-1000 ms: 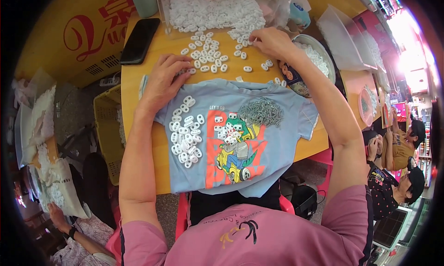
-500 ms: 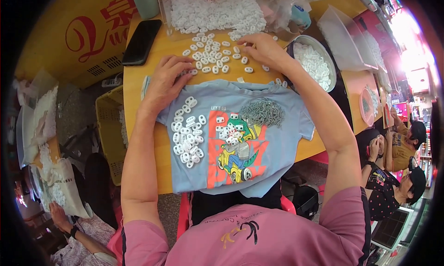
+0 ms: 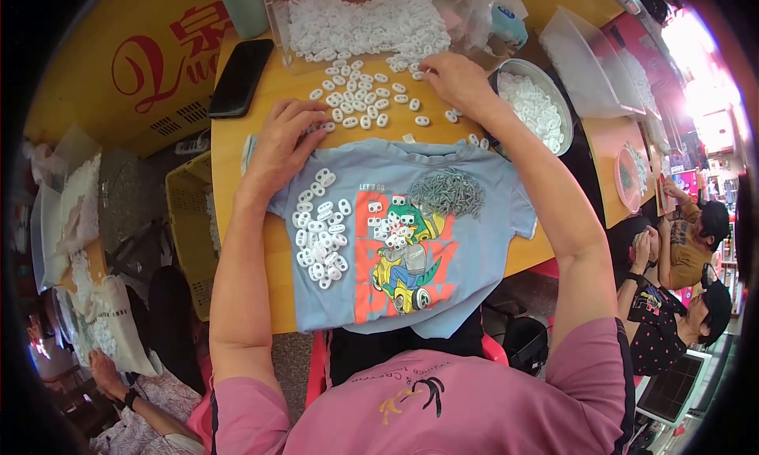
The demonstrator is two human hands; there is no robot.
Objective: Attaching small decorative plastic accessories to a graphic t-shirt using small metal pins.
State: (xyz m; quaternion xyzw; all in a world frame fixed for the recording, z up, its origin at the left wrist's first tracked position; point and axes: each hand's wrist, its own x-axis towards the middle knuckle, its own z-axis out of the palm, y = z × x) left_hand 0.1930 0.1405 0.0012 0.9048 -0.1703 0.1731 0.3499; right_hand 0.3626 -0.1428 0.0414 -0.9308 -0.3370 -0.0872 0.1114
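Right hand (image 3: 455, 79), fingers curled onto the loose white plastic pieces (image 3: 360, 99) at upper centre of frame, sits nearer them; left hand (image 3: 285, 143) lies flat and unclenched just below-left, on the blue shirt (image 3: 411, 241).

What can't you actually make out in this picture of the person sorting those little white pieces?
Head view, the only one:
- Right hand: its fingertips curl down among the white pieces, so any grip is hidden.
- Left hand: the palm covers whatever lies under it on the blue shirt.
- Grey pile: too small to identify.
- Clear bin: top cut off by the edge.
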